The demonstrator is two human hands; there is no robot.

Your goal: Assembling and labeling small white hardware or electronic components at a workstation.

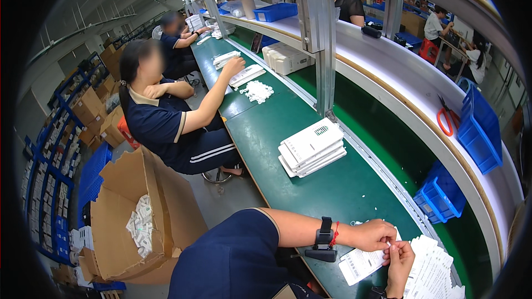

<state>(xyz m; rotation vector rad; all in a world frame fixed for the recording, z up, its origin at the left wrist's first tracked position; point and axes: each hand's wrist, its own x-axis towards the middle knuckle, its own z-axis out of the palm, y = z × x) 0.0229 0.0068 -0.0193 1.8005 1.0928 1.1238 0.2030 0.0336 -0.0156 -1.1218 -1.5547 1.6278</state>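
My left hand (375, 236) reaches in from the left, a black strap and a red string bracelet at its wrist. Its fingers are pinched together and meet those of my right hand (400, 260). A tiny white piece (389, 245) shows between the fingertips, too small to name. Right below both hands, a flat white printed package (359, 266) lies on the green table. Beside my right hand, white printed sheets or flat packs (431, 270) are spread in an overlapping fan. Farther up the table sits a stack of flat white packages (311, 147).
A co-worker (160, 99) sits farther along the green table (260, 133), near a heap of small white pieces (257, 92). The shelf holds red-handled scissors (445, 117) and a blue bin (481, 127). A large open carton (119, 188) stands on the left.
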